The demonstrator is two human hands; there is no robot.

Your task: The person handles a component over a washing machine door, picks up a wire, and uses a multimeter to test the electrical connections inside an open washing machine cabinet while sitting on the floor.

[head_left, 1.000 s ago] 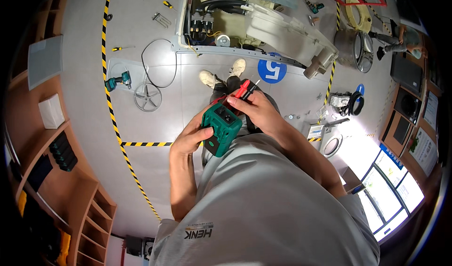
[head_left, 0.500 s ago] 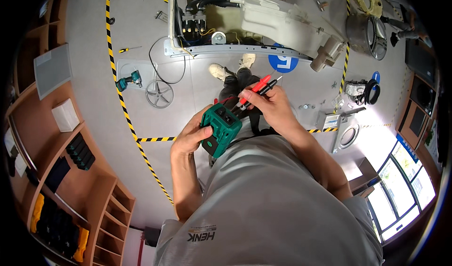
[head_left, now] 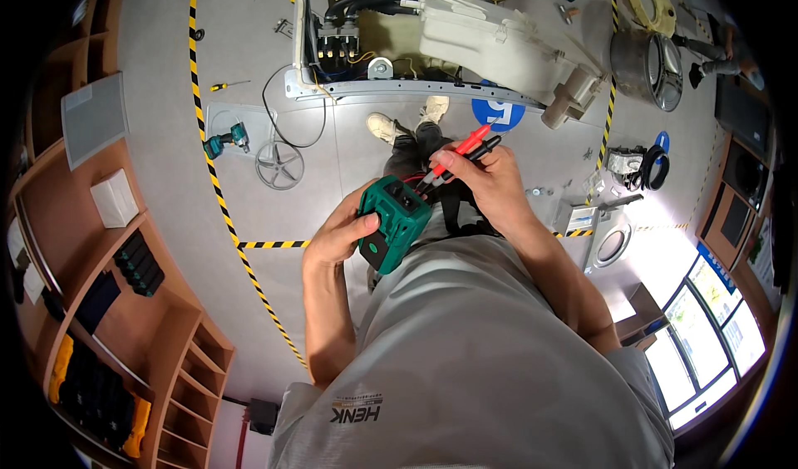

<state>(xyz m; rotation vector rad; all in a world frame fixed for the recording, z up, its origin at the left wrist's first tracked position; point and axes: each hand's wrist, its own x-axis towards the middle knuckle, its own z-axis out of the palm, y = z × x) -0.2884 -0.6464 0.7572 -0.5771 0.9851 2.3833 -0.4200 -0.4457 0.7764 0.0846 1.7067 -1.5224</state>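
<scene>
Clasping the green meter in the left grip, with the thumb across its face and the fingers round its far side. Holding 2 probes together in the right grip, ahead and to the right of the left grip: the red probe and, just beside it, the black probe, both slanting away from the body. Could let 1 probe roll off the other, from pinching 2 round handles under a single thumb; might then fall toward the floor below both grips, or dangle by its lead. Could tug the red lead, between the 2 grips, from spreading the hands too far; might loosen a plug at the meter's dark end, or twist the meter in the left grip. Cannot tell how firmly seated there, from so small a view. Could drop the meter, from trusting its whole weight to 1 hand. Could prick a finger on a probe tip, from a careless shift of the right grip; cannot tell whether capped or bare. Could bump the metal rail, ahead of both grips and close by the shoes, from stepping forward without looking up
</scene>
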